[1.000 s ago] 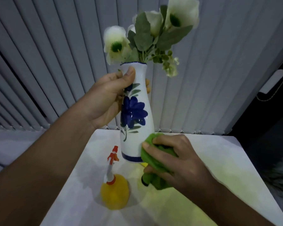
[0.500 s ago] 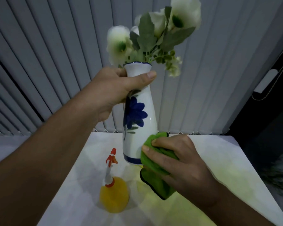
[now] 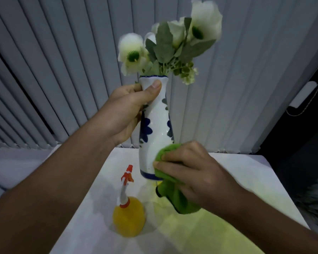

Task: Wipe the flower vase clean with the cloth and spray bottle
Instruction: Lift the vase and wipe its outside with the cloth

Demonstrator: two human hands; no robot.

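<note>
You hold the tall white ceramic vase with blue painted flowers (image 3: 155,129) upright in the air above the far part of the white worktop (image 3: 246,180), white artificial flowers (image 3: 165,44) rising from its mouth. Your left hand (image 3: 128,110) has its grip closed around the vase's neck. Your right hand (image 3: 196,173) grips the bunched green cloth (image 3: 174,195) against the vase's lower right side. The round yellow spray bottle with the red nozzle (image 3: 128,211) stands on the worktop, nearer and left.
</note>
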